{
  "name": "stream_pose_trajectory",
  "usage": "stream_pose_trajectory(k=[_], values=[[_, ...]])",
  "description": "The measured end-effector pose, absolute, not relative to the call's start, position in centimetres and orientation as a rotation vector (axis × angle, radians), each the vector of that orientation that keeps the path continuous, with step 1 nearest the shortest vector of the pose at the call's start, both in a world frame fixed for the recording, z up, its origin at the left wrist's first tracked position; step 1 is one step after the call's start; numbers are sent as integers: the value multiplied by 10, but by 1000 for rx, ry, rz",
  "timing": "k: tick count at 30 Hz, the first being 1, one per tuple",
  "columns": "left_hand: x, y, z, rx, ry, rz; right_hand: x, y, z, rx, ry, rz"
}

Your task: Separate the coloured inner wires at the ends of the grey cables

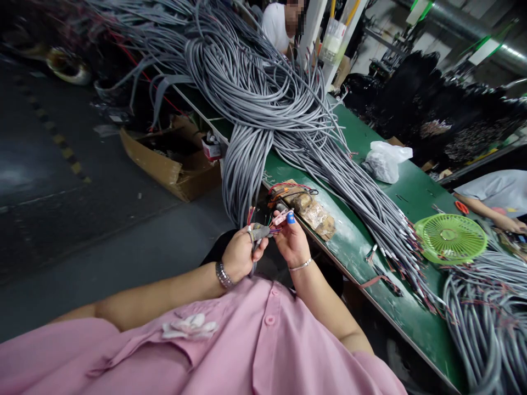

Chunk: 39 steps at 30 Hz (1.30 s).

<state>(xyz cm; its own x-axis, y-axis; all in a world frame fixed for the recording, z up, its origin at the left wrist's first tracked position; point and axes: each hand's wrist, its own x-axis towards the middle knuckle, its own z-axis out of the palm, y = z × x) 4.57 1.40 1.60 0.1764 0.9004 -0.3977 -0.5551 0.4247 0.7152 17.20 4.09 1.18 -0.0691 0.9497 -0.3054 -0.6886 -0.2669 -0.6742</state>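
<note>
My left hand (239, 255) is closed around the end of a grey cable (260, 232), whose thin coloured wires (275, 231) fan out toward my other hand. More bare coloured wire ends (251, 214) stick up beside that fist. My right hand (293, 246) pinches a small pale pink piece (280, 217) close to the wires; its exact kind is too small to tell. Something blue (291, 218) covers one fingertip of this hand. Just beyond both hands, a thick bundle of grey cables (247, 164) hangs over the table edge.
A green table (362, 233) carries long grey cables (263, 93), a wooden block wrapped in plastic (315, 214), a white plastic bag (386, 162) and a green fan (450, 237). A cardboard box (164, 167) stands on the floor at left. Co-workers (500, 195) sit across.
</note>
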Motion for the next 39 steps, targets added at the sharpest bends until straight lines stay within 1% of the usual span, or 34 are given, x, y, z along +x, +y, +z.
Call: stream_pose_trajectory(k=[10,15,17,21,28,30,35,37,39], values=[[38,6,19,490,909,1094,184,36,7,-862,-464,1719],[30,0,7,668,989,1089,203,31,9,-1063,-780,1923],[27,-2,2,737,1007,1079,208,30,11,-1111,-933,1941],[26,-4,-2,782,1013,1091,207,30,17,-1185,-1088,1898],[26,-4,-5,812,1006,1056,196,30,19,-1175,-1103,1813],[25,-4,-5,844,993,974,194,29,18,-1140,-1119,1791],[21,0,1,1008,929,618,191,22,23,-1078,-1353,1726],[20,2,2,1039,924,562,191,19,25,-1080,-1438,1677],[20,4,2,1024,943,584,192,17,26,-1108,-1431,1592]])
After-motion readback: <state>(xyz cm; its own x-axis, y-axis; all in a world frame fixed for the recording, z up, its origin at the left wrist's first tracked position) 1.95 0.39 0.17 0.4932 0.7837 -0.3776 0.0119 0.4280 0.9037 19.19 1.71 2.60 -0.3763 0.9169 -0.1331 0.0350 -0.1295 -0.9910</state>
